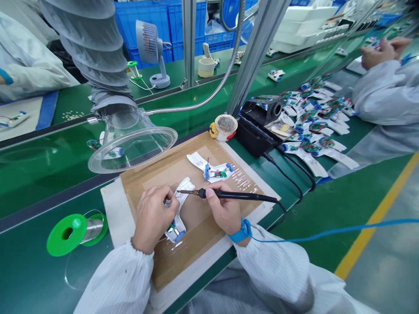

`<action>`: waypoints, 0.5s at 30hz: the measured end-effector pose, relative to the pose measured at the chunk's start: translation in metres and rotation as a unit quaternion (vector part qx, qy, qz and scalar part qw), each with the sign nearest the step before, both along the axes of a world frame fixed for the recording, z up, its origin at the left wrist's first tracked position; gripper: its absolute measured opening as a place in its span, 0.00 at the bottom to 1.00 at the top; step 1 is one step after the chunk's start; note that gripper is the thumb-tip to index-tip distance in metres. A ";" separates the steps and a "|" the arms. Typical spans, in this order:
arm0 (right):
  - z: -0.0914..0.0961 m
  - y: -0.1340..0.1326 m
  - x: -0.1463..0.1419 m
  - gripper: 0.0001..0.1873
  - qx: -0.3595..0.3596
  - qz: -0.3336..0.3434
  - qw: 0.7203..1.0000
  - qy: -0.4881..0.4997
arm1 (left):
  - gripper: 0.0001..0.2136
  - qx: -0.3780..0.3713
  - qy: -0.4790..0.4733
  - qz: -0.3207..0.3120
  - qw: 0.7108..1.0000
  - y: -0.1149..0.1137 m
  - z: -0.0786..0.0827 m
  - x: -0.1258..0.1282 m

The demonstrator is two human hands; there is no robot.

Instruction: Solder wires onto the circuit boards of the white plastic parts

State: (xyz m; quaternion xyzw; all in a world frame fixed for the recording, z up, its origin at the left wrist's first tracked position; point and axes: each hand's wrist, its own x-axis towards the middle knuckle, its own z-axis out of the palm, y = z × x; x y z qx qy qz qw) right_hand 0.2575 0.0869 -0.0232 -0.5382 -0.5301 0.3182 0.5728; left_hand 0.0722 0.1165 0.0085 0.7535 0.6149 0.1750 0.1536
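Observation:
In my right hand, wearing a blue wrist strap, is a soldering iron held like a pen. Its tip points left, over the handle part of a white plastic shell. My left hand is closed in a pinch against that shell; whether a fine wire is also between its fingertips I cannot make out. The shell's lower end holds a blue and silver part, partly hidden by the hand. Behind lies a second white shell with a green board and wires. Both rest on a taped brown board.
A green solder spool stands at left. Above the board hangs a clear extraction hood. A black soldering station and a round tape-like pot sit behind. Several assembled shells are piled at right, beside a co-worker's hands.

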 end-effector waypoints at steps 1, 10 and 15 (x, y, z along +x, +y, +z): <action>0.000 0.000 0.000 0.07 -0.001 0.003 1.000 -0.006 | 0.07 -0.001 0.001 0.000 1.000 0.000 0.000 0.000; 0.003 0.001 -0.001 0.06 0.003 0.027 0.999 -0.022 | 0.06 -0.019 0.006 0.003 1.000 0.001 0.000 0.000; 0.006 0.002 -0.001 0.05 0.000 0.033 0.999 -0.026 | 0.07 -0.021 0.002 -0.002 1.000 0.002 0.000 0.000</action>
